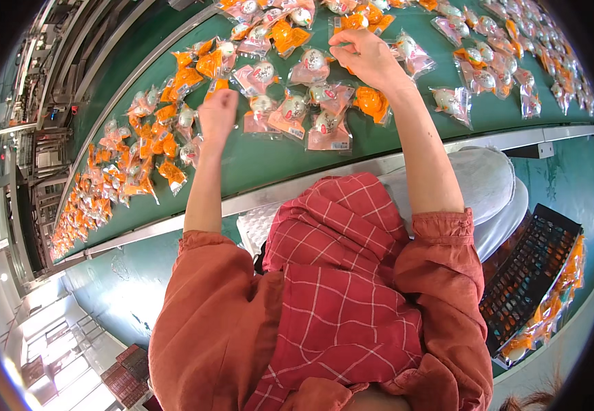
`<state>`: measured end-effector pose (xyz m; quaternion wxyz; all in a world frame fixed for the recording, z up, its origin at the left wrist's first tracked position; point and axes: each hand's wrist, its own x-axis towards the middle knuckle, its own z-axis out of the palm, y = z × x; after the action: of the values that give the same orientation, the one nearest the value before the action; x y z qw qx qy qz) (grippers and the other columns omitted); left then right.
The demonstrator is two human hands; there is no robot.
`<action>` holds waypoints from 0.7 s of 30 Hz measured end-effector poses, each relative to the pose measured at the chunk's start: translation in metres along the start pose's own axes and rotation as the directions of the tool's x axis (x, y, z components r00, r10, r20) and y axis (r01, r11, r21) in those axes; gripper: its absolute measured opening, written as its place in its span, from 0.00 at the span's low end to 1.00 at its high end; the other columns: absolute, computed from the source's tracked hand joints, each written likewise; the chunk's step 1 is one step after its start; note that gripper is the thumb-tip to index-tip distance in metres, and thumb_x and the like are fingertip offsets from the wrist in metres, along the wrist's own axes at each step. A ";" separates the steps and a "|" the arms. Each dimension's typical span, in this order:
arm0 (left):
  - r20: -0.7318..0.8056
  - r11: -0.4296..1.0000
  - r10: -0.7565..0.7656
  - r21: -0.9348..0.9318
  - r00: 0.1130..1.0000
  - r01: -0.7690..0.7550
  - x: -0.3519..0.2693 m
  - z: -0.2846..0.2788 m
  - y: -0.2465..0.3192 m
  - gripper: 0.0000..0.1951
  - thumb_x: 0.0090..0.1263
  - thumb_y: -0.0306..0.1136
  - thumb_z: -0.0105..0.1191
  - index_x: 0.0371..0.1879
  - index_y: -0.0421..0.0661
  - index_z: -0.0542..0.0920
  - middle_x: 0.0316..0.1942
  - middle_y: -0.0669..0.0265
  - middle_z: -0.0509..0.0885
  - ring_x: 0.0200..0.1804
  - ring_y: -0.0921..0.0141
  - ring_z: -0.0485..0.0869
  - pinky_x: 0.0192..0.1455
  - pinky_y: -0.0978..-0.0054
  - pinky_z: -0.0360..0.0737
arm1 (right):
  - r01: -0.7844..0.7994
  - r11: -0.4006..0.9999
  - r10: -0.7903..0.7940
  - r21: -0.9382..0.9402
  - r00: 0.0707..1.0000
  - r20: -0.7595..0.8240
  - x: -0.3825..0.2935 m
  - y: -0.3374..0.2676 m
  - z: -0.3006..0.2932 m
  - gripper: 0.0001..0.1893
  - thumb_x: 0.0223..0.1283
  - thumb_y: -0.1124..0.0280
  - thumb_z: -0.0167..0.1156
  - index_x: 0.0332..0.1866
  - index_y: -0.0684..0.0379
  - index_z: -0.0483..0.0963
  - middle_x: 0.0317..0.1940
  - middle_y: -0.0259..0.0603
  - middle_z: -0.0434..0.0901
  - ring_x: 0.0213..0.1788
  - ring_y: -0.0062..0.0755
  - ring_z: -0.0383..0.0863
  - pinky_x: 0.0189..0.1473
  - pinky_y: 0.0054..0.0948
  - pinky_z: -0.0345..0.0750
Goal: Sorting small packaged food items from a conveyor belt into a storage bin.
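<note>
My left hand is over the green conveyor belt with its fingers curled. An orange-backed plastic packet lies right at its fingertips; whether the fingers grip it is hidden. Farther right, my right hand has bent fingers above the belt, beside an orange packet and a clear packet with a white egg-shaped item. What lies under its palm is hidden. Between my hands, several sealed packets with pale pink backing lie face up, bearing writing. Another orange packet lies below my right wrist.
Dense packets crowd the belt at the left and right. The belt's metal edge runs before my lap. A black plastic crate stands at lower right, with orange packets beside it. Metal machinery stands beyond the belt.
</note>
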<state>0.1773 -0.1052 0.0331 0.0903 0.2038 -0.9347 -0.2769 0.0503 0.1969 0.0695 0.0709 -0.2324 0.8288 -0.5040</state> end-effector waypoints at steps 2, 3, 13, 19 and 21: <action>-0.103 1.000 -0.013 0.001 0.995 0.014 0.007 -0.014 0.001 0.15 0.61 0.41 0.57 0.38 0.42 0.81 0.36 0.55 0.84 0.36 0.62 0.82 0.44 0.70 0.77 | 0.028 1.000 -0.028 -0.010 1.000 -0.005 0.000 0.002 0.003 0.13 0.57 0.65 0.58 0.44 0.61 0.75 0.27 0.41 0.80 0.31 0.27 0.79 0.36 0.26 0.75; -0.258 0.957 0.192 0.264 0.947 -0.122 0.013 -0.019 -0.005 0.13 0.61 0.39 0.57 0.39 0.42 0.81 0.40 0.55 0.82 0.40 0.61 0.82 0.45 0.68 0.77 | 0.063 0.998 -0.063 -0.021 0.998 -0.005 0.000 0.000 0.005 0.13 0.57 0.65 0.58 0.44 0.60 0.76 0.28 0.42 0.80 0.32 0.28 0.79 0.37 0.26 0.75; -0.081 0.862 0.470 0.256 0.879 -0.437 -0.023 0.027 -0.031 0.12 0.54 0.22 0.56 0.38 0.47 0.83 0.48 0.59 0.78 0.49 0.58 0.77 0.53 0.66 0.75 | 0.042 0.998 -0.036 -0.038 0.989 0.144 -0.009 -0.008 0.010 0.15 0.52 0.60 0.56 0.40 0.59 0.76 0.41 0.49 0.77 0.49 0.46 0.75 0.52 0.38 0.72; 0.056 0.934 0.354 0.033 0.934 -0.356 -0.050 -0.004 -0.022 0.12 0.57 0.24 0.55 0.41 0.43 0.80 0.43 0.57 0.80 0.48 0.58 0.77 0.51 0.65 0.74 | 0.079 0.992 -0.058 -0.097 0.976 0.208 -0.008 -0.005 0.015 0.17 0.53 0.60 0.57 0.43 0.60 0.76 0.44 0.50 0.77 0.50 0.46 0.76 0.52 0.38 0.72; -0.200 0.982 0.164 -0.057 0.966 -0.178 -0.048 -0.024 -0.028 0.12 0.59 0.29 0.57 0.41 0.42 0.79 0.41 0.57 0.81 0.47 0.57 0.78 0.50 0.64 0.74 | 0.074 0.994 -0.056 -0.078 0.976 0.209 -0.005 -0.004 0.014 0.17 0.54 0.60 0.57 0.43 0.60 0.76 0.45 0.50 0.77 0.49 0.46 0.76 0.52 0.38 0.72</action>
<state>0.2371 -0.1174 0.0346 0.2121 0.1449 -0.9246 -0.2814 0.0610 0.1866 0.0652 0.1302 -0.3133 0.8298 -0.4432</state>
